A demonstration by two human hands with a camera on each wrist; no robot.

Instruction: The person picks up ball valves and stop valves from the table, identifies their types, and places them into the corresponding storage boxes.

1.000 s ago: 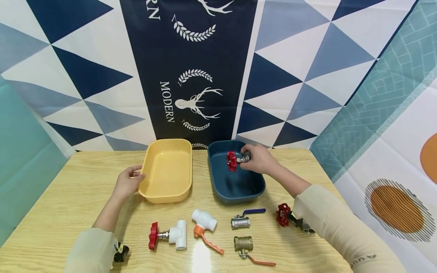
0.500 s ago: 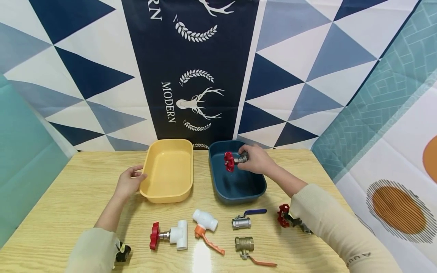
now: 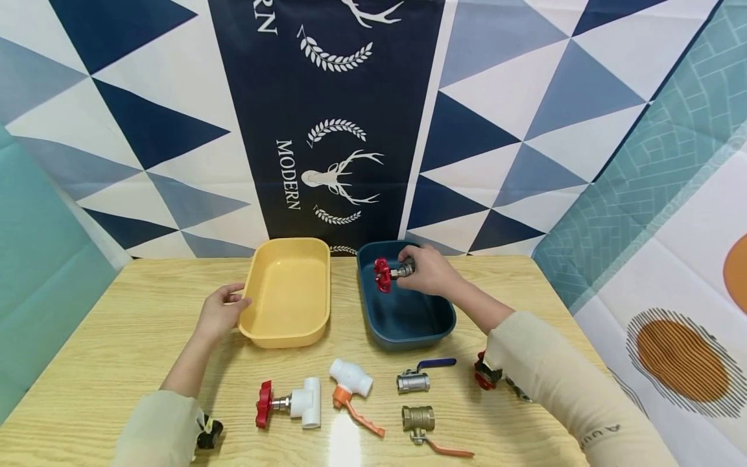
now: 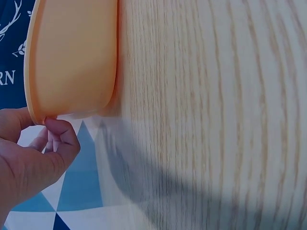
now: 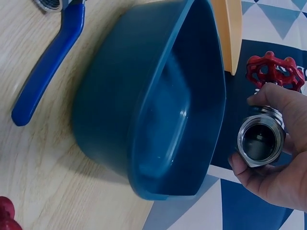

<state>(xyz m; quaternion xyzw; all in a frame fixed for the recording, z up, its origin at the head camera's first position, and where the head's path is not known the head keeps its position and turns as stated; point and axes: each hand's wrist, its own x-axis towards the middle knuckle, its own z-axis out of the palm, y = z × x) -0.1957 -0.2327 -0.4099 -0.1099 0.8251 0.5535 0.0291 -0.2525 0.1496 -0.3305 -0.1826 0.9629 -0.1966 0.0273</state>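
- Two hands are working at the table (image 3: 146, 337) in the head view: the right hand (image 3: 428, 272) is holding a metal valve with a red wheel (image 3: 390, 272) above the far end of the blue tray (image 3: 443, 321), its fingers wrapping round the metal body, the red wheel pointing left.
- The left hand (image 3: 218, 314) is gripping the near left rim of the yellow tray (image 3: 318, 324), which is sitting just beside the blue one.
- Five more valves are lying in front of the trays: a white one with a red wheel (image 3: 288, 402), a white one with an orange lever (image 3: 353, 386), a steel one with a blue lever (image 3: 420, 376), a brass one with an orange lever (image 3: 428, 428), and a red-wheeled one (image 3: 484, 376) lying partly under the right sleeve.
- In the left wrist view, the thumb and fingers (image 4: 62, 139) are pinching the yellow tray's rim.
- In the right wrist view, the fingers (image 5: 276, 103) are curling round the valve's steel body, its open end facing the camera, beside the blue tray's rim.
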